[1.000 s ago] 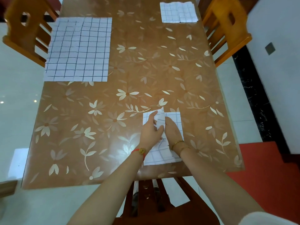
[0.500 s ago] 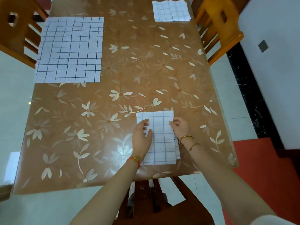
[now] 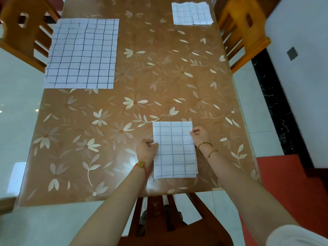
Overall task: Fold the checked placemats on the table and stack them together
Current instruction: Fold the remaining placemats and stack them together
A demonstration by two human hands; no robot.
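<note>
The folded placemat (image 3: 174, 150) at 6 o'clock on the tabletop (image 3: 159, 68) looks finished, left hand (image 3: 146, 150) and right hand (image 3: 200, 135) each pinching a side edge in its grip; next, probably lift it level onto the folded stack (image 3: 192, 13) at 1 o'clock.

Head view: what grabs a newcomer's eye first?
First, the folded placemat at the table's near edge, pinched at its left side by the left hand and at its right side by the right hand. Next, the big unfolded placemat lying flat at the far left of the flower-patterned table. Already-folded checked mats sit at the far right corner.
</note>
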